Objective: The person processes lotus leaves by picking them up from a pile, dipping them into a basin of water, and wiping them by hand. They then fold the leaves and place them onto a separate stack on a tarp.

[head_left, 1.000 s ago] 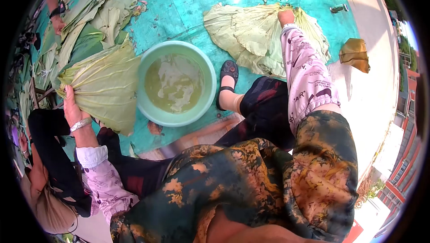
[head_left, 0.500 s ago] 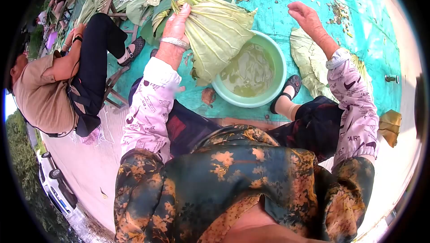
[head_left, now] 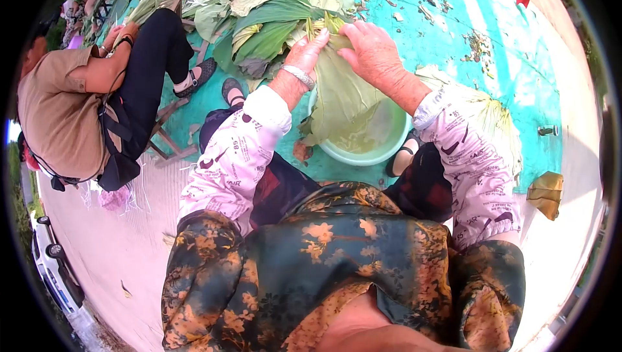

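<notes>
A bundle of large pale-green leaves (head_left: 343, 89), gathered at the stem end, hangs from my hands. My left hand (head_left: 304, 57) is closed around the left side of the gathered end, thumb up. With fingers bent, my right hand (head_left: 376, 54) grips the same end from the right; its fingertips are partly hidden. The bundle's lower part hangs over the left side of a light-green basin (head_left: 363, 159) holding cloudy greenish water. Behind my left hand lies a heap of overlapping green leaves (head_left: 275, 24).
On the green tarp (head_left: 447, 28), more flattened leaves (head_left: 486, 115) lie right of the basin, with leaf scraps (head_left: 479, 50) beyond. A co-worker (head_left: 71, 105) sits at left by a wooden stool (head_left: 170, 118). A small metal can (head_left: 547, 130) stands at right.
My right hand has come in from the right and now grips the leaves' gathered end. My left hand has moved right and lower, and the bundle now hangs downward.
</notes>
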Demonstrator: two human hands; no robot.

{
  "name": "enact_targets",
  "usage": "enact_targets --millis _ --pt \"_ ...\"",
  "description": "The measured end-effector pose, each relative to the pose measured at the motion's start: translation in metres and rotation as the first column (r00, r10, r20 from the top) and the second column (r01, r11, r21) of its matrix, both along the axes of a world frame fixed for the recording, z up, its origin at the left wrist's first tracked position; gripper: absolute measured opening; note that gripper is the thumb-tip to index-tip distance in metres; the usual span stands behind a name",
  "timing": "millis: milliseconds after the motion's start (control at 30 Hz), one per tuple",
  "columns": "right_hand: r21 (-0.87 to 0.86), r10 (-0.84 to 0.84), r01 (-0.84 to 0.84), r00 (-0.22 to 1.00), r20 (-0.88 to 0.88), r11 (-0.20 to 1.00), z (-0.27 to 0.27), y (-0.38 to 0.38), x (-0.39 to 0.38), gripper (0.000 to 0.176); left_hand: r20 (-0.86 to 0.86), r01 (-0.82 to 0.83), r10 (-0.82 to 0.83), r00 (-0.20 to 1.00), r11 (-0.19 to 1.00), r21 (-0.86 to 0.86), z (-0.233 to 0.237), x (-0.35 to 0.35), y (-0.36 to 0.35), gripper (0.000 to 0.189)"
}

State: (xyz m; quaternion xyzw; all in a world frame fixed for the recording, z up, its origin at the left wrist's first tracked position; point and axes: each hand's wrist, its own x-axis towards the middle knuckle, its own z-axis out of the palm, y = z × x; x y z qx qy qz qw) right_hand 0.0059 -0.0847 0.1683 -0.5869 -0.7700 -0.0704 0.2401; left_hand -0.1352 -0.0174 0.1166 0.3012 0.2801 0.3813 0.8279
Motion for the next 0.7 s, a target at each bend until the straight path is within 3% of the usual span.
enact_targets --millis 100,200,333,400,533,700 --pt "0.054 -0.027 0.023 0.998 0.062 0.998 0.003 0.0 -0.005 0.028 -0.052 -0.027 0.029 0.998 0.998 0.052 -0.004 0.004 0.006 0.031" --pt "0.044 -0.04 0.039 0.999 0.011 0.998 -0.001 0.004 0.002 0.025 -0.009 -0.004 0.004 1.0 1.0 -0.023 0.004 0.011 0.0 0.031" --pt "-0.163 -0.111 0.087 0.984 -0.141 0.983 0.007 0.004 -0.004 0.021 -0.049 0.035 -0.034 0.998 0.999 0.033 0.014 0.005 -0.001 0.038" --pt "-0.253 -0.152 0.088 0.958 -0.244 0.963 0.01 0.005 -0.003 0.018 0.02 0.083 -0.083 0.996 0.996 0.015 0.017 0.002 -0.002 0.04" --pt "-0.341 -0.13 -0.033 0.886 -0.444 0.94 0.008 0.012 0.012 0.016 0.111 0.117 -0.112 0.988 0.992 -0.041 0.023 0.005 -0.002 0.043" --pt "-0.367 -0.076 -0.195 0.789 -0.61 0.91 0.009 0.015 0.022 0.018 0.173 0.132 -0.132 0.976 0.991 0.015 0.033 0.003 -0.004 0.044"
